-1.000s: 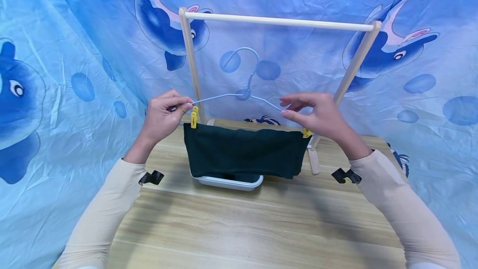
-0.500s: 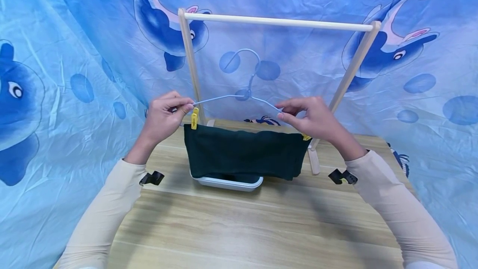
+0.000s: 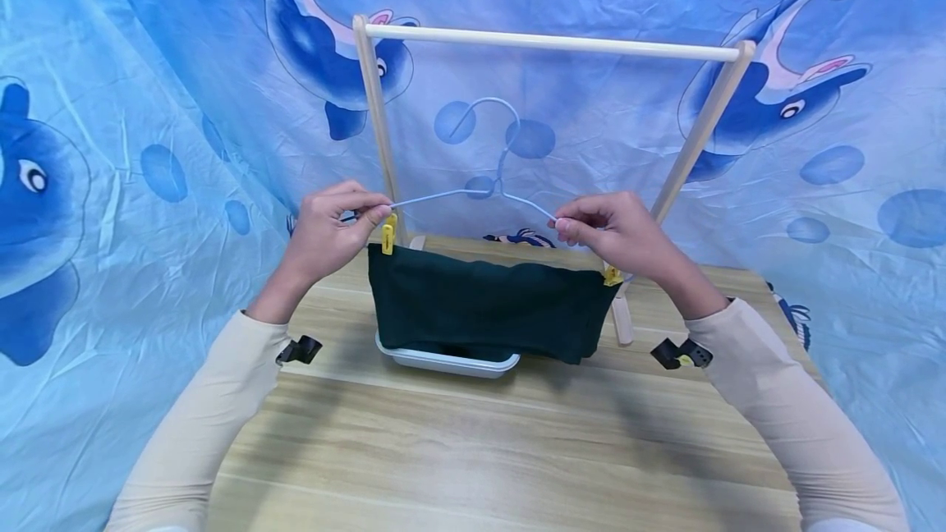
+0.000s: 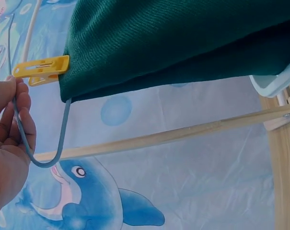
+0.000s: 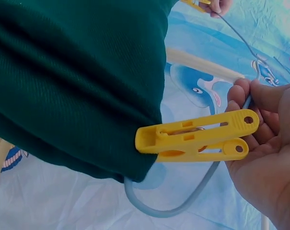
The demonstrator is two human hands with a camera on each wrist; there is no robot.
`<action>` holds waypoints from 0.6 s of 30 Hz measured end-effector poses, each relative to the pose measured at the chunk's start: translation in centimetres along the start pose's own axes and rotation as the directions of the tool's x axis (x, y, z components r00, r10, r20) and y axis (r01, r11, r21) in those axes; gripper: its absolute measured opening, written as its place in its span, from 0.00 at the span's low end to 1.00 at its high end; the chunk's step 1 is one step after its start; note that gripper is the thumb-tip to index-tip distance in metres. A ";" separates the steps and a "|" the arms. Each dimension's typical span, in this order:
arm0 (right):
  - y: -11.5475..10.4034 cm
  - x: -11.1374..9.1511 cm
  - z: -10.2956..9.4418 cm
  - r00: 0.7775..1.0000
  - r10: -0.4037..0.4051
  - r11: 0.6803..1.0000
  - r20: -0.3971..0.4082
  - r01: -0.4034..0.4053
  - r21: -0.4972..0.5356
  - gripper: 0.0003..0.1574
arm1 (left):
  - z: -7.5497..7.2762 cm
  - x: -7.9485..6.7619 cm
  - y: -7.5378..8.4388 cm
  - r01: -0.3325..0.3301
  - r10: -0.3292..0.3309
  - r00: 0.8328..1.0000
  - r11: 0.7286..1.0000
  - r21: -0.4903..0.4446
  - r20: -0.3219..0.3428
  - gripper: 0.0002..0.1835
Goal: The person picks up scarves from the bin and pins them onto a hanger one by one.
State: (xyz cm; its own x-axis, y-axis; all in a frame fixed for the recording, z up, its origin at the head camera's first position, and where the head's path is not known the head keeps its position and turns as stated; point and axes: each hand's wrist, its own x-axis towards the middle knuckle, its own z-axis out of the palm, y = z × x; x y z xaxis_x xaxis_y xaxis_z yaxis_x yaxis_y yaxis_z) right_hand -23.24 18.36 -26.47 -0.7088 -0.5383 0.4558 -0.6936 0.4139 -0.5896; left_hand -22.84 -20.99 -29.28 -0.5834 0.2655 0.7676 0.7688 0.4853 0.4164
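A light blue clothes hanger (image 3: 436, 197) is held up between my hands, its hook pointing up. My left hand (image 3: 328, 228) pinches its left shoulder, and my right hand (image 3: 617, 232) pinches the right one. Folded dark green cloth (image 3: 488, 298) hangs over the hanger's lower bar. One yellow clothespin (image 4: 44, 67) clips the cloth's left end, just beside my left fingers. At the right end a second yellow clothespin (image 5: 197, 136) grips the cloth, close to my right palm. Most of the lower bar is hidden by the cloth.
Behind the hanger stands a wooden rack with a white top rail (image 3: 547, 42). A white basin (image 3: 451, 364) sits on the wood-grain table (image 3: 473, 450), partly under the cloth. A blue dolphin-print curtain (image 3: 185, 64) surrounds the table.
My right fingers have closed onto the hanger's right shoulder. The hanger and cloth have shifted slightly right, and the right end of the cloth sits a little lower.
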 end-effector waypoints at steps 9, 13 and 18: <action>0.4 -0.3 0.4 0.999 -0.034 0.998 -0.017 0.035 0.053 0.09 | 0.0 -0.4 -0.1 0.034 -0.035 0.998 0.999 0.034 0.047 0.05; 0.4 -0.3 0.4 0.999 -0.042 0.996 -0.020 0.044 0.084 0.09 | 0.0 -0.4 -0.1 0.049 -0.052 0.997 0.998 0.050 0.057 0.05; 0.3 -0.4 0.1 1.000 -0.024 0.990 -0.014 0.025 0.141 0.09 | -0.2 -0.2 0.3 0.052 -0.057 0.996 0.997 0.065 0.074 0.05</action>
State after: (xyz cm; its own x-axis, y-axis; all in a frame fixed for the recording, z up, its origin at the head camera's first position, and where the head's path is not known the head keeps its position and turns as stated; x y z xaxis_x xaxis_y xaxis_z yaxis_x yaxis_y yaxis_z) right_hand -23.19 18.61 -26.89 -0.6939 -0.5377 0.4790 -0.6862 0.2921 -0.6661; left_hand -22.43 -21.02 -29.21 -0.6441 0.2982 0.7044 0.7185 0.5518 0.4234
